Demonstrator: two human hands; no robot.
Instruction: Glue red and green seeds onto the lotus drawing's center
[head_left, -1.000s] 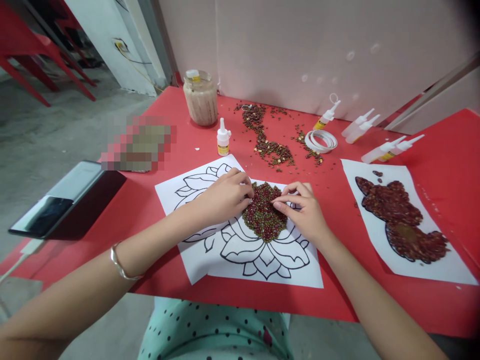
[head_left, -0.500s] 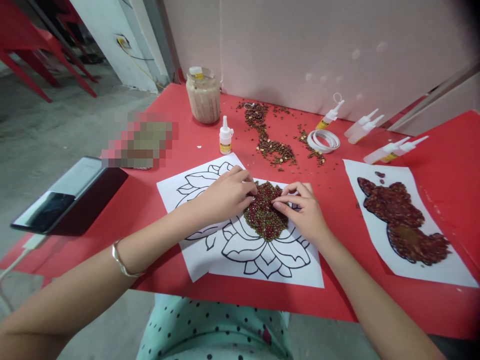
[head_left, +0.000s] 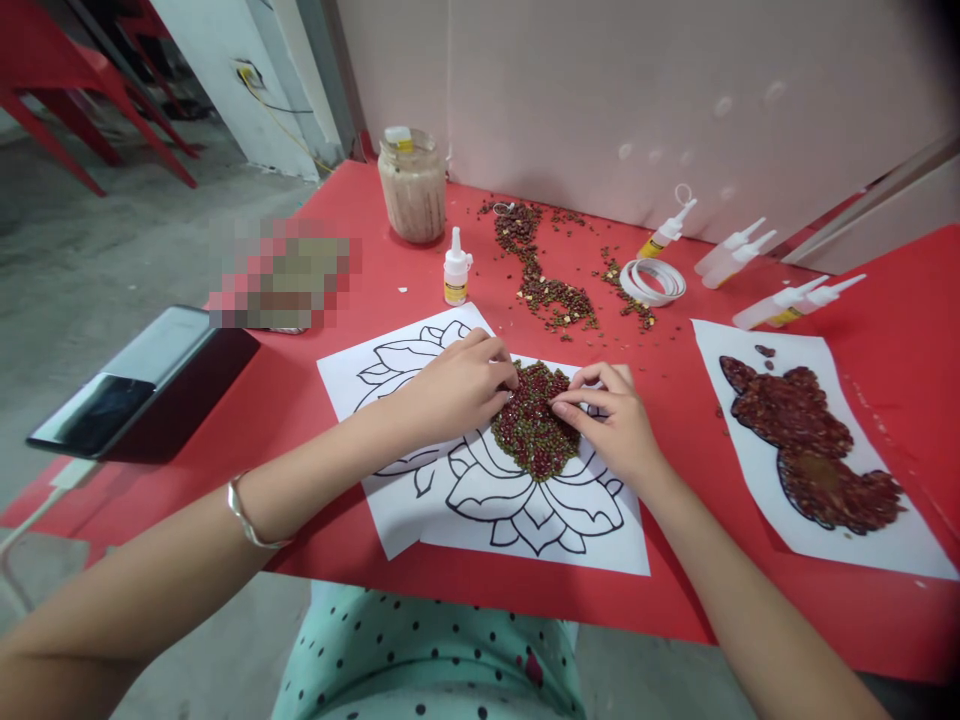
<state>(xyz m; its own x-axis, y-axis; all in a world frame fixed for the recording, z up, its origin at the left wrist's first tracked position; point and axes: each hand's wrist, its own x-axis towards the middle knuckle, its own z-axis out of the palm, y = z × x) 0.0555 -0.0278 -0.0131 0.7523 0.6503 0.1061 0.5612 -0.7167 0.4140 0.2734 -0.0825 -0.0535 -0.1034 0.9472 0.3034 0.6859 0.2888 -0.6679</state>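
A patch of red and green beans (head_left: 536,425) covers the centre of a lotus line drawing (head_left: 536,520) on white paper. My left hand (head_left: 469,385) rests at the patch's left edge, fingers curled and pressed together at the tips. On the opposite edge, my right hand (head_left: 611,415) has thumb and forefinger pinched over the beans. Whatever either pinch holds is too small or hidden to make out. Under my left hand and forearm lies a second sheet with a flower drawing (head_left: 397,355), partly covered.
Loose beans (head_left: 551,295) lie scattered behind the drawings, near a small glue bottle (head_left: 455,270), a cloudy glass jar (head_left: 412,190) and a white tape roll (head_left: 652,282). More glue bottles (head_left: 739,262) lie back right. A bean-covered sheet (head_left: 795,530) is at right, a phone (head_left: 112,385) at left.
The whole view has shifted slightly, with things appearing a little further right. Both hands keep nearly the same pose at the bean patch.
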